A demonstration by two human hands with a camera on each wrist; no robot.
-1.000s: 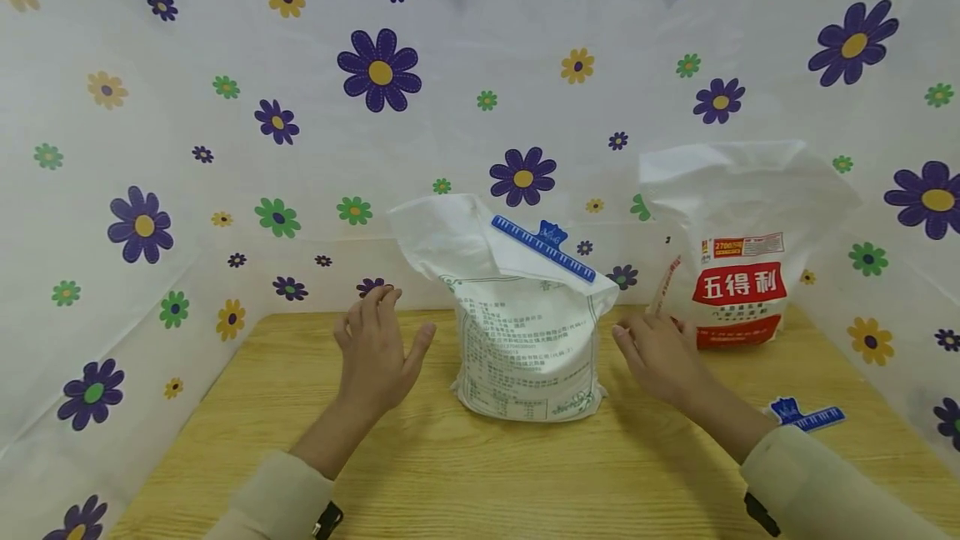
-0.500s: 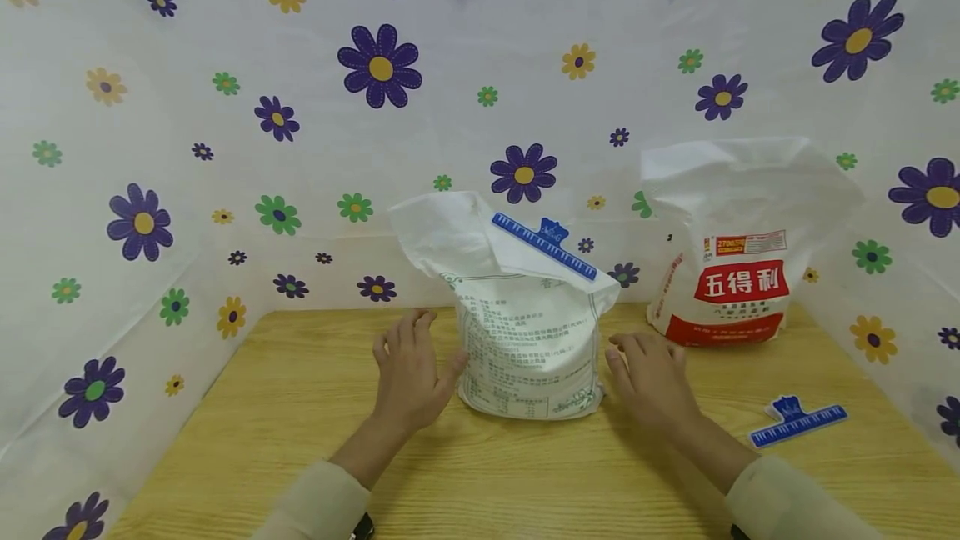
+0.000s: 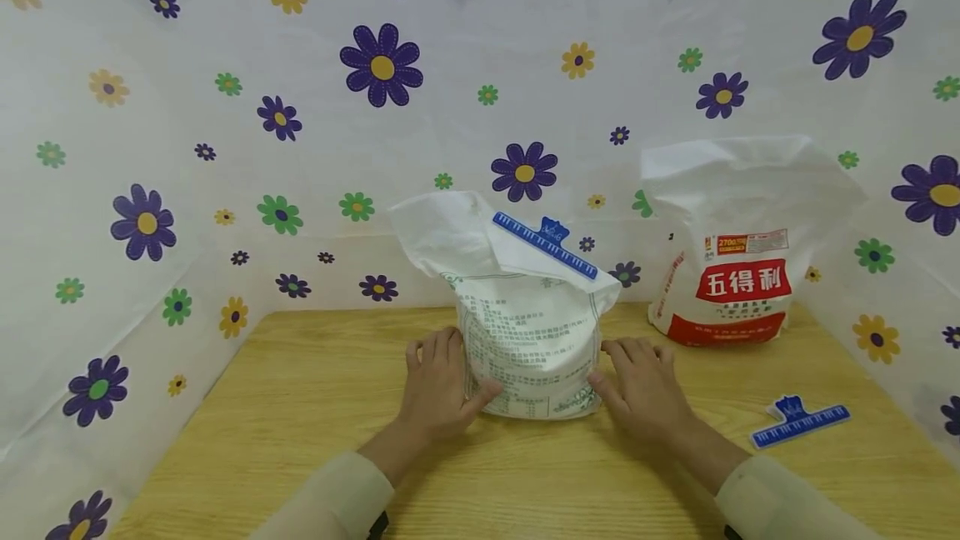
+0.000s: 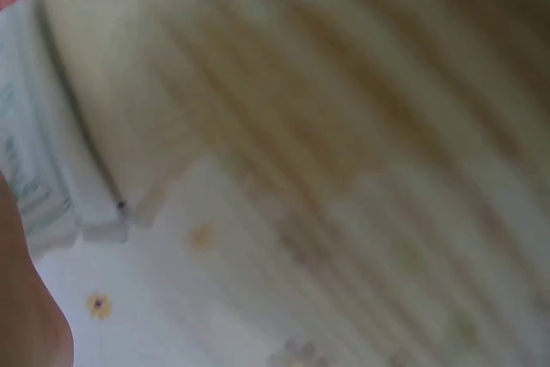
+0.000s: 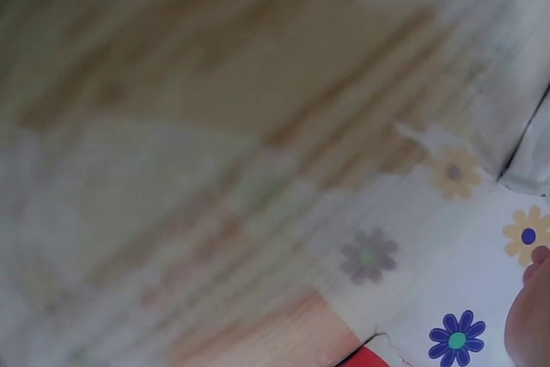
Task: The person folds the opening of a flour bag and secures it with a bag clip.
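Note:
A white sack (image 3: 528,340) with green print stands mid-table, its folded top held by a blue clip (image 3: 545,246). My left hand (image 3: 438,373) lies flat against the sack's lower left side, the thumb touching its front. My right hand (image 3: 637,377) presses the lower right side with nearly straight fingers. Both hands rest low on the wooden table (image 3: 315,407). The wrist views are blurred: the left one shows the sack's edge (image 4: 34,169), the right one a fingertip (image 5: 528,315) over flowered cloth.
A second white sack (image 3: 738,273) with a red label stands at the back right. Near the table's right edge lies a loose blue clip (image 3: 800,422). Flowered cloth walls (image 3: 225,148) close in the table at the back and on both sides.
Both hands have moved inward and down from either side until they touch the sack's lower sides. The sack, the clips and the other sack have not moved.

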